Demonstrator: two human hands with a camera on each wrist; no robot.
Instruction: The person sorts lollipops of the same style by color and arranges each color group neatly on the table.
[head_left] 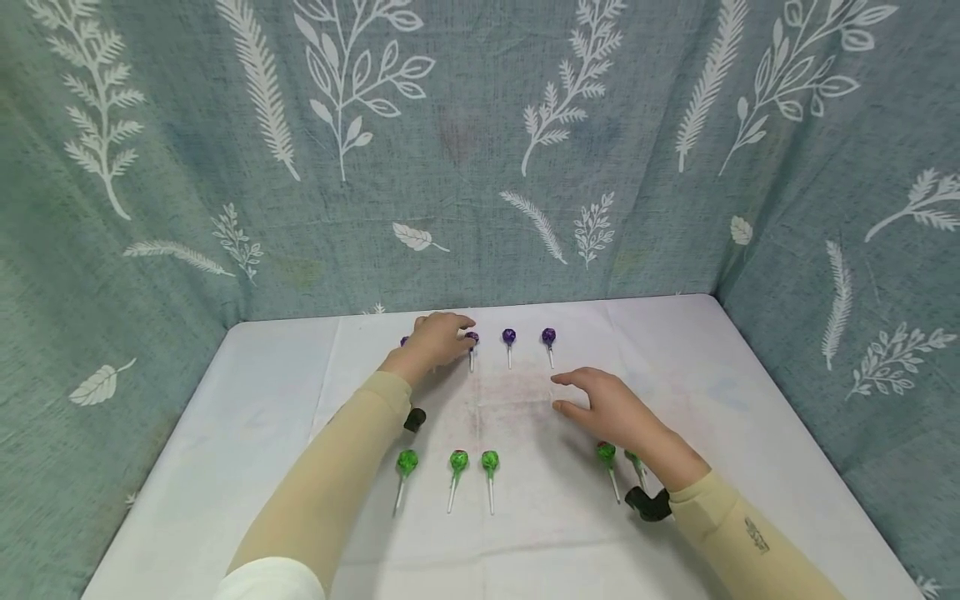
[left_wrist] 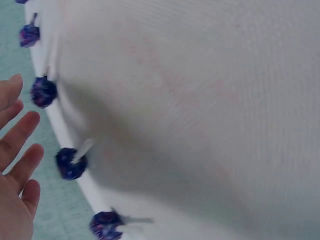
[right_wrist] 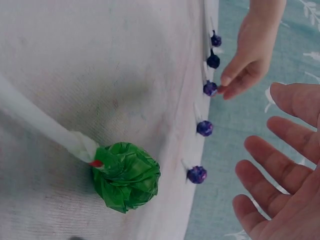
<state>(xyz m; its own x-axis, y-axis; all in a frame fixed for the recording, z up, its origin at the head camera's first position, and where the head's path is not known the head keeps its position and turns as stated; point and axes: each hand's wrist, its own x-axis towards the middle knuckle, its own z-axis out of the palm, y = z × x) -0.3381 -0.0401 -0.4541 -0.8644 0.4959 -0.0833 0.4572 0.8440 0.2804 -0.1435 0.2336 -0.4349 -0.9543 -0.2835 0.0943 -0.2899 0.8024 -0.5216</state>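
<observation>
Apparently grouped by colour, purple lollipops [head_left: 509, 335] line the table's [head_left: 225, 467] far side and green lollipops [head_left: 490, 459] sit nearer, the left hand [head_left: 437, 337] loosely spread beside a purple one, the right hand [head_left: 611, 408] relaxed, empty.

Wears a long, plain tan left sleeve [head_left: 322, 475], close-fitting and ending in a left cuff [head_left: 392, 387]. Shows white cloth [head_left: 272, 579] round the upper part of that sleeve. Has a matching tan right sleeve [head_left: 753, 562], with a small dark mark [head_left: 756, 535] just behind the right cuff [head_left: 693, 496]. Carries a stubby black piece [head_left: 415, 419] by the left wrist and a curved black fitting [head_left: 648, 504] by the right, possibly cameras, though too small to tell. Leaves the left hand [head_left: 438, 339] and right hand [head_left: 611, 404] bare.
</observation>
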